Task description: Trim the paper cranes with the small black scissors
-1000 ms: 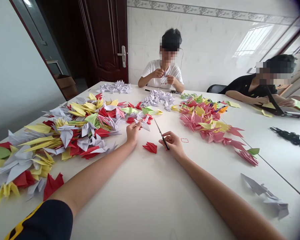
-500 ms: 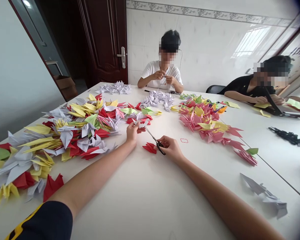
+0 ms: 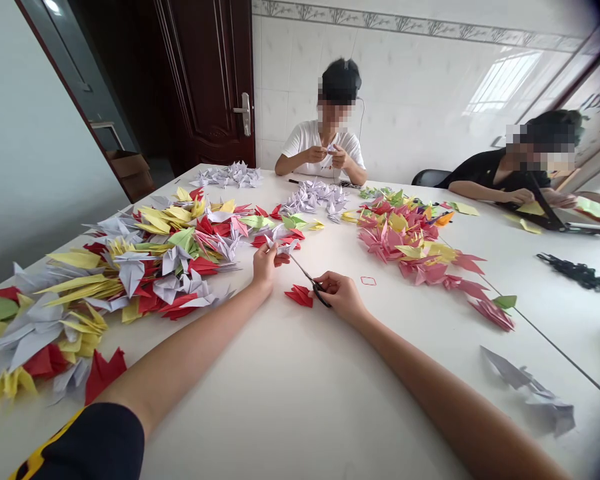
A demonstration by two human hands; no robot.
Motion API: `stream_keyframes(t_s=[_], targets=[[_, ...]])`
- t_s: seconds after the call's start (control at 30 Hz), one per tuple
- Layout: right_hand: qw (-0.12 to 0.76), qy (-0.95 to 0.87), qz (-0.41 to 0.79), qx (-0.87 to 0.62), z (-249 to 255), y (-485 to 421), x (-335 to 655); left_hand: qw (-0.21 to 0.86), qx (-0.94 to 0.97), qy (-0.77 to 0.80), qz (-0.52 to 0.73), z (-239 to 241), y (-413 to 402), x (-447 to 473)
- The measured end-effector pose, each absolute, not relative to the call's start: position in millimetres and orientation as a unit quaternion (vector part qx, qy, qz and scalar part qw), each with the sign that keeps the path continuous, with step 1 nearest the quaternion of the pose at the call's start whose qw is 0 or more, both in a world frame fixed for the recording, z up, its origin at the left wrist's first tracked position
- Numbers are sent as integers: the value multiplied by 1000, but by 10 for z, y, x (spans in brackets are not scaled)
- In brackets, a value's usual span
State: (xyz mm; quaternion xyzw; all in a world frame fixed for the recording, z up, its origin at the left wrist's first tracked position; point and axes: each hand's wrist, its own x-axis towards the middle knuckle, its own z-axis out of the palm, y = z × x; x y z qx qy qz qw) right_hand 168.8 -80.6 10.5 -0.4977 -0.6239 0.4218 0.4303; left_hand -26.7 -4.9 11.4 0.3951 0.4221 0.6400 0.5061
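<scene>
My left hand point(image 3: 266, 268) pinches a pale origami crane point(image 3: 281, 248) at center frame; my right hand point(image 3: 341, 295) grips black scissors point(image 3: 316, 291) just beside it.

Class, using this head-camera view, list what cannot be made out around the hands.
Head view:
The white paper crane: partly hidden by the left hand.
The handles of the scissors: partly hidden by the right hand.
The dark tangled strip: cut off by the right edge.
The paper a co-worker holds: too small to make out.
</scene>
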Motion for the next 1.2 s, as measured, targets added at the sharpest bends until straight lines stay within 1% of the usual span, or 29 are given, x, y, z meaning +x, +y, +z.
stream_keyframes(t_s=[0.1,0.17,0.23,0.33,0.4,0.47,0.53,0.7,0.83,0.9,1.0,1.2], targets=[[441,-625,417,-491,82,-803,1677,504,397,415,645,97,-48,-267],[465,-611,420,-483,58,-790,1683,499,391,415,653,95,-56,-267],[526,-570,412,-479,42,-757,1715,492,384,423,657,104,-68,-266],[667,-439,372,-474,46,-666,1821,485,390,436,651,127,-89,-262],[715,-333,382,-481,57,-593,1909,479,403,440,644,138,-101,-258],[711,-289,417,-488,59,-535,1975,473,418,444,636,144,-113,-253],[698,-305,423,-490,49,-507,2000,468,438,446,624,147,-128,-245],[647,-400,391,-518,22,-545,1945,455,541,438,555,159,-188,-210],[620,-432,377,-536,27,-567,1922,414,658,425,465,183,-281,-184],[614,-440,381,-533,21,-563,1926,381,711,422,414,205,-338,-182],[610,-445,382,-533,2,-556,1936,335,749,424,384,235,-402,-188],[627,-466,361,-509,28,-591,1910,349,780,402,328,225,-417,-177]])
